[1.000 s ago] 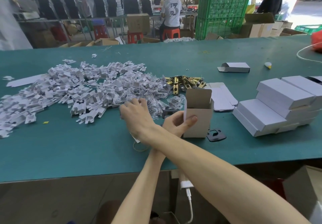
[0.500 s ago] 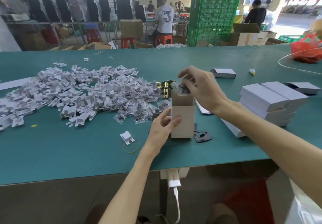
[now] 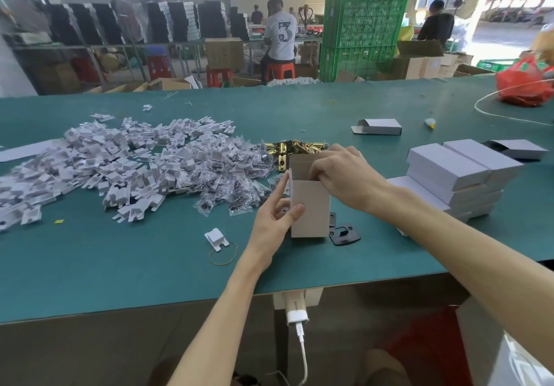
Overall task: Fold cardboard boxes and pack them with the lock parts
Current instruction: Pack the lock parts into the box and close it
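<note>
Head view over a green bench [image 3: 120, 265]. A small cardboard box [image 3: 310, 208] stands upright near the front edge, top open. Left hand [image 3: 274, 220] grips it, thumb on the front face & fingers up the left side. Right hand [image 3: 344, 172] sits over the open top w/ fingertips curled inside; can't tell if it holds anything. Black lock plate [image 3: 344, 234] lies just right of the box. Brass lock parts [image 3: 287, 147] behind; white card inserts [image 3: 105, 163] piled left; stacked closed boxes [image 3: 458, 175] right
</note>
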### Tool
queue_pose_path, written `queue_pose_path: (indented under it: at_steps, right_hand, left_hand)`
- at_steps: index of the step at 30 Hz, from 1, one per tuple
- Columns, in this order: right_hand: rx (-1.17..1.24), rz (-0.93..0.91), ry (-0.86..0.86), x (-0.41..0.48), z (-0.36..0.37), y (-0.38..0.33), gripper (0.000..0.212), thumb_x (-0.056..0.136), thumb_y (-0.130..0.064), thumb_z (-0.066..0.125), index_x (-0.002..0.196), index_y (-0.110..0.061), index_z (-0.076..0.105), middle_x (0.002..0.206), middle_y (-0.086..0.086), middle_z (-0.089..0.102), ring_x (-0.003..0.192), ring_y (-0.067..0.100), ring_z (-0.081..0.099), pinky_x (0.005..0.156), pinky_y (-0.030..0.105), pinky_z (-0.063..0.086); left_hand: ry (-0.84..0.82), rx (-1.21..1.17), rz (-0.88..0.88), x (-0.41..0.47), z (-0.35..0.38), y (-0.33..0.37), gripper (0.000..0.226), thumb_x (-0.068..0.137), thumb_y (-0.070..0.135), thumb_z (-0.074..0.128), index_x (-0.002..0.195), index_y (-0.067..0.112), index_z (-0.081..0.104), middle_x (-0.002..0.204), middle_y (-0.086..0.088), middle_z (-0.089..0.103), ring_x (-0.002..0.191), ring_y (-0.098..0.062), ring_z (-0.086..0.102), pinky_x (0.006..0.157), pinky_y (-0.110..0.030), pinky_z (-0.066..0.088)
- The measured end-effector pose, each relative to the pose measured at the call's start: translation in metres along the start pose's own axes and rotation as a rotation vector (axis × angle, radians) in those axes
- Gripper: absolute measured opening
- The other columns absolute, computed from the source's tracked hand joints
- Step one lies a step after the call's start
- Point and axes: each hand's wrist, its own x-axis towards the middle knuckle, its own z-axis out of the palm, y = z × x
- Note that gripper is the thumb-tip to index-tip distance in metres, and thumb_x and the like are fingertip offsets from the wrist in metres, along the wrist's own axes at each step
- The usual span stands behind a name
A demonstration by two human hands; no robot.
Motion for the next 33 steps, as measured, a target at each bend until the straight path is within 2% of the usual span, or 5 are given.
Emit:
queue_pose_path:
  at_steps: [7,13,17,22,33]
  right_hand:
    - [0.177,0.117,-0.041,-0.014,0.005,0.004,0.043,0.102,-0.001,0.039,0.118,-0.021,0.073,0.132,-0.007,0.054,0.122,0.02,0.033,0.107,0.039,0.027]
    - [-0.031,0.115,-0.122,-0.024,-0.001,-0.005,0.023,0.096,-0.032,0.056,0.119,-0.027,0.059,0.121,-0.011,0.061,0.134,0.017,0.03,0.106,0.047,0.017]
    - [-0.203,0.173,-0.198,-0.012,-0.007,-0.019,0.024,0.092,-0.033,0.06,0.11,-0.022,0.049,0.095,0.001,0.057,0.11,0.03,0.052,0.102,0.05,0.025]
    - [0.222,0.26,-0.327,-0.005,-0.006,-0.017,0.042,0.084,-0.03,0.076,0.118,-0.013,0.057,0.106,0.006,0.061,0.094,0.026,0.058,0.077,0.039,0.053]
    - [0.098,0.319,-0.386,0.008,-0.003,-0.021,0.044,0.078,-0.034,0.085,0.073,-0.016,0.044,0.079,0.006,0.053,0.075,0.025,0.054,0.059,0.032,0.042]
  left_hand:
    - [0.01,-0.005,0.019,-0.001,0.0,0.002,0.072,0.099,0.013,0.07,0.157,0.042,0.039,0.113,-0.001,0.076,0.096,-0.005,0.071,0.083,-0.02,0.057]
    - [-0.005,0.005,0.028,-0.001,-0.001,0.002,0.07,0.097,0.017,0.073,0.154,0.044,0.043,0.118,0.001,0.076,0.097,-0.008,0.072,0.083,-0.024,0.059]
    - [0.0,0.003,0.025,-0.001,0.0,0.001,0.071,0.097,0.015,0.072,0.156,0.04,0.042,0.117,0.0,0.076,0.098,-0.007,0.072,0.083,-0.023,0.058]
    - [-0.013,0.0,0.026,-0.001,-0.001,0.002,0.072,0.097,0.018,0.074,0.155,0.046,0.042,0.122,-0.002,0.075,0.104,-0.019,0.074,0.086,-0.026,0.059]
    - [-0.036,0.007,0.033,0.0,-0.003,-0.001,0.07,0.093,0.024,0.079,0.151,0.047,0.048,0.125,-0.002,0.074,0.105,-0.019,0.074,0.087,-0.025,0.058]
